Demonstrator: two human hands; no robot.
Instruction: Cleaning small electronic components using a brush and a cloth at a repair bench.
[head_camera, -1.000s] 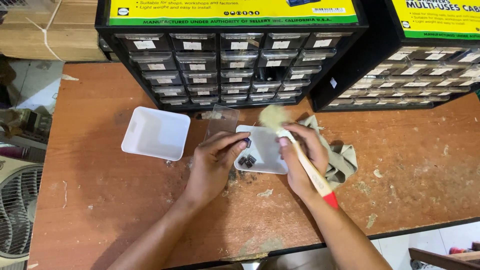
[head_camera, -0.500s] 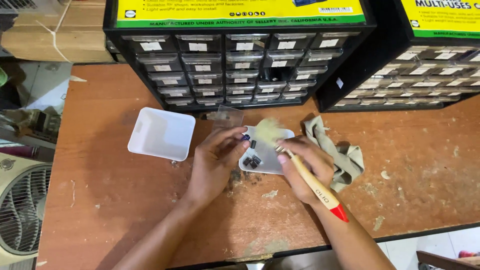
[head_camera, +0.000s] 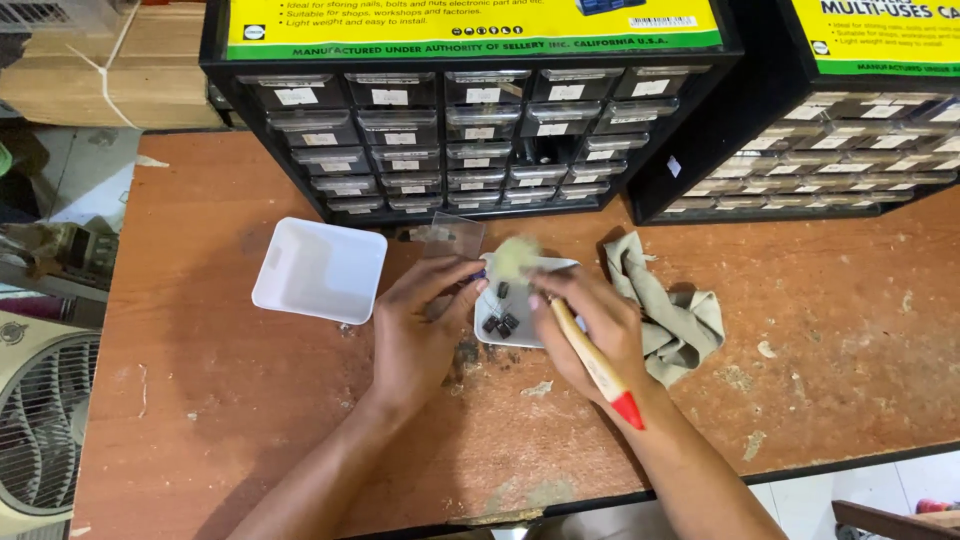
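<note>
Step in hand, as I read it: brushing out a small white tray (head_camera: 520, 330) of little dark parts (head_camera: 500, 322). Tray sits on the wooden tabletop (head_camera: 830, 400), just in front of the black drawer cabinet (head_camera: 470, 110).

Left hand (head_camera: 420, 335) rests at the tray's left edge, fingers (head_camera: 455, 275) curled on the rim, steadying it; a clear plastic piece (head_camera: 452, 235) lies just beyond the fingertips, apart from them.

Right hand (head_camera: 590, 330) is clenched around a paintbrush (head_camera: 590, 360): wooden handle, red end pointing back toward the wrist, pale bristles blurred over the tray's far corner.

A few parts sit in the tray's left half, near the left fingers.

A second white tray (head_camera: 320, 270) stands to the left, near but not touching. A crumpled beige rag (head_camera: 680, 320) lies just right of the right hand. Another drawer cabinet (head_camera: 850, 130) stands at the right. A fan (head_camera: 40, 420) shows off the tabletop's left edge.

Next move likely calls for light brush strokes with the rim held firm, so the parts don't jump out.
</note>
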